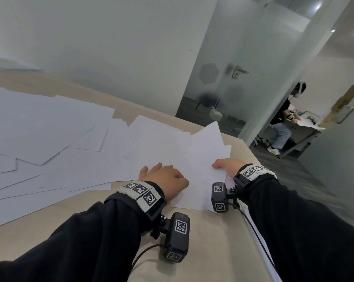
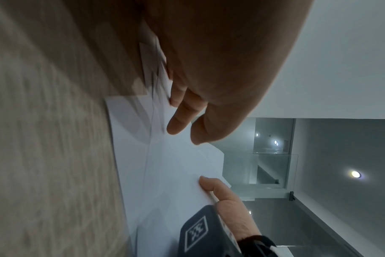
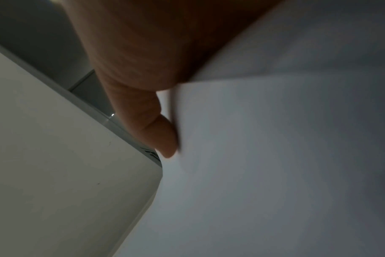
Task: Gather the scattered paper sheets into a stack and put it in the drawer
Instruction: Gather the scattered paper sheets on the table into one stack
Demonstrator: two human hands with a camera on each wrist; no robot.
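Many white paper sheets [image 1: 50, 127] lie scattered and overlapping across the pale wooden table [image 1: 212, 241]. Near the table's right end, a looser bunch of sheets [image 1: 200, 155] fans out under both hands. My left hand [image 1: 164, 176] lies palm down on this bunch, its fingers [image 2: 178, 121] fairly straight and touching the paper. My right hand [image 1: 225, 165] pinches the right edge of the top sheets, with the thumb [image 3: 163, 135] on top and the fingers hidden beneath. No drawer is in view.
The table's right edge [image 1: 251, 224] runs just beside my right arm, with grey floor beyond. A glass door [image 1: 223, 82] stands past the far corner. A person sits at another desk [image 1: 281, 123] in the room beyond.
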